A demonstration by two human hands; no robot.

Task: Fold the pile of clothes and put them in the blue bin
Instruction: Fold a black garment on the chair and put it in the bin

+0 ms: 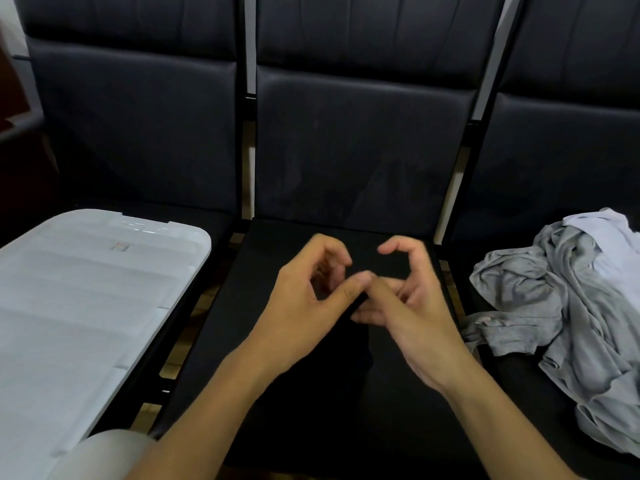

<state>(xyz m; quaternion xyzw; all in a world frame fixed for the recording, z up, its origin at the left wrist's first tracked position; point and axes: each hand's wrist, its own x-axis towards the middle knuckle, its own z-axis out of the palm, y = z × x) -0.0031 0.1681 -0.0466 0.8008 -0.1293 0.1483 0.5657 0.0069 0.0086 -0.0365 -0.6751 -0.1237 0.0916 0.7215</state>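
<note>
Both hands hover over the middle chair seat (311, 427), left hand (304, 306) and right hand (415, 313) with fingers loosely curled, tips touching, holding nothing. The bin's white lid (86, 306) is on, so clothes can't go in. The grey clothes pile (561, 306) on the right chair may slide off.

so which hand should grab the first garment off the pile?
Right, likely. The grey clothes pile lies on the seat beside the right hand; the left hand sits farther off. Both hold nothing.
</note>
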